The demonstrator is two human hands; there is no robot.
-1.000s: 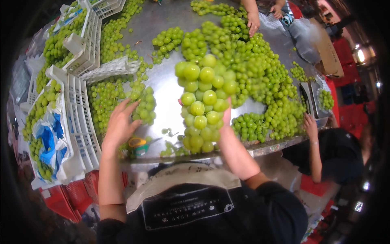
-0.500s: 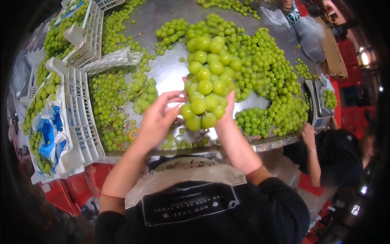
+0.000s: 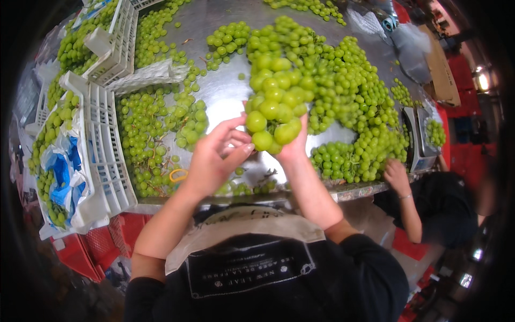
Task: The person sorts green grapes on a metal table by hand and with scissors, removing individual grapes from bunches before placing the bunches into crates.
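A large bunch of green grapes (image 3: 276,96) is held up over the metal table, partly blurred by motion. My right hand (image 3: 295,144) supports it from its right and below, with the fingers mostly hidden behind the grapes. At the lower left of the bunch, my left hand (image 3: 220,155) has its fingers curled and the thumb drawn in toward them. Its thumb tip is right beside the lowest grapes, and anything pinched there is too small to make out. An orange loop (image 3: 178,175), maybe a handle, lies among loose grapes by my left wrist.
White plastic crates (image 3: 102,145) with grapes line the left side. Bunches (image 3: 354,91) are heaped to the right, beside a scale (image 3: 425,145). A co-worker's hand (image 3: 397,176) touches the heap's near edge. Clear plastic bags (image 3: 410,48) lie at the far right.
The bunch has tilted, its lower end now higher and narrower in view. My left thumb and fingers have drawn closer together. The co-worker's hand has moved left to the grapes.
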